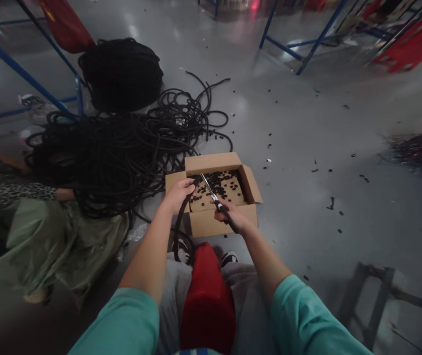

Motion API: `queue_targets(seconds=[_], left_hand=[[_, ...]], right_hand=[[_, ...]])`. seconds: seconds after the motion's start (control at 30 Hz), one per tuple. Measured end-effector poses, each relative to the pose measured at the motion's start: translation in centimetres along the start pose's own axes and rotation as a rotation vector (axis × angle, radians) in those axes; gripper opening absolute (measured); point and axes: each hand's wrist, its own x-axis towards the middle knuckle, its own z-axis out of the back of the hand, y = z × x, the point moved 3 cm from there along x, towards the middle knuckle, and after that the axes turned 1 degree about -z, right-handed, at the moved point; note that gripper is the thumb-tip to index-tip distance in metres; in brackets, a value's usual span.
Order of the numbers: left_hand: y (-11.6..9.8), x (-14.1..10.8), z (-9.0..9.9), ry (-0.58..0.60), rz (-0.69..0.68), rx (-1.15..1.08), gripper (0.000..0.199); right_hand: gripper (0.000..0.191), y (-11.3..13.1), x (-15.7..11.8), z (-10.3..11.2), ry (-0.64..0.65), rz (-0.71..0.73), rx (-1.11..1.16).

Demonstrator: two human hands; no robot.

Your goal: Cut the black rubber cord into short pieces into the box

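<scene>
My left hand (178, 196) is closed on a black cord (181, 217), pinching it near its end over the box's left side. From there the cord hangs down toward my feet. In my right hand (236, 216) is a pair of scissors (210, 188) with dark handles, its blades pointing up and away, close to the cord's end. Whether the blades touch the cord I cannot tell. Beneath both hands stands an open cardboard box (218, 222), with many short black pieces (218, 183) scattered on its bottom.
A tangled heap of black cord (118, 153) lies left of the box, with a large coil (122, 74) behind it. At the left, another person's sleeve (29, 190) reaches toward the heap. Blue frames (303, 54) stand farther off. Black scraps (331, 202) dot the floor.
</scene>
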Motion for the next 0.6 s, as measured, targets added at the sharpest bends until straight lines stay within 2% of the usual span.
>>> queue_targets(seconds=[0.1, 0.33, 0.6], left_hand=[[0.07, 0.08, 0.06, -0.014, -0.043, 0.007, 0.027], [0.65, 0.3, 0.03, -0.018, -0.071, 0.056, 0.023], [0.61, 0.32, -0.21, -0.032, -0.119, 0.136, 0.02]], right_hand=[[0.058, 0.11, 0.04, -0.04, 0.021, 0.003, -0.024], [0.059, -0.3, 0.3, -0.14, 0.07, 0.002, -0.037], [0.058, -0.45, 0.46, -0.22, 0.04, -0.001, -0.044]])
